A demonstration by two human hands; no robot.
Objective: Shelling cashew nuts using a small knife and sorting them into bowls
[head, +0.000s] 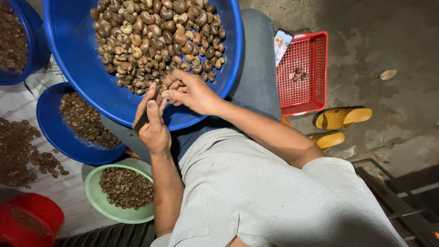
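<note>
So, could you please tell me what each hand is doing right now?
Left hand: closed on a dark tool.
Right hand: closed, pinching a small nut.

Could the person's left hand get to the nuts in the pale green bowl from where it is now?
Probably yes. The left hand holds a dark knife, but the pale green round plastic bowl lies just beside that forearm, open-topped, with nothing over it.

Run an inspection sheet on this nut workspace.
Surface: concrete floor, stained; white sheet with loose nuts.
Job's things: blue basin on the lap, heaped with nuts; dark tool.
Clutter: blue bowl, green bowl, red basket, phone, yellow sandals.
Hands: left hand grips the tool; right hand curled at the pile, its hold hidden.
Cables: nothing seen.
Surroundings: metal frame, lower right.
</note>
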